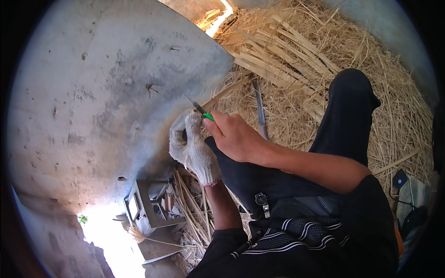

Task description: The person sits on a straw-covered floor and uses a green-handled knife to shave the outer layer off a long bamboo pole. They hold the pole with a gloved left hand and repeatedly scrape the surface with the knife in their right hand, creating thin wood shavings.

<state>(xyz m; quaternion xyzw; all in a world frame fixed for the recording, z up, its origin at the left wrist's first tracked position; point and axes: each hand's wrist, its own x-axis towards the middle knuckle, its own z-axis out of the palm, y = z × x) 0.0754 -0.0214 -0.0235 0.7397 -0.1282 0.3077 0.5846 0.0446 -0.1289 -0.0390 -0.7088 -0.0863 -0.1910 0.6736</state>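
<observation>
My left hand [193, 146], in a white knit glove, is curled with thumb and fingers together at the end of a flat bamboo strip [227, 92]. The strip runs from the glove up toward the straw; the grip itself is partly hidden. In my bare right hand [238, 136] is a knife [199, 107] with a green handle, its narrow blade pointing up and left. The blade lies close above the gloved fingertips, across the strip's near end. Below both hands is my leg in dark trousers [340, 120].
Split bamboo strips [282, 58] lie on a heap of shavings [389, 88]. A long metal blade [259, 104] rests beyond my right hand. A stained wall [111, 92] rises at left. A stool-like frame [150, 204] stands near more strips [192, 208]. A wristwatch [262, 200] is at my lap.
</observation>
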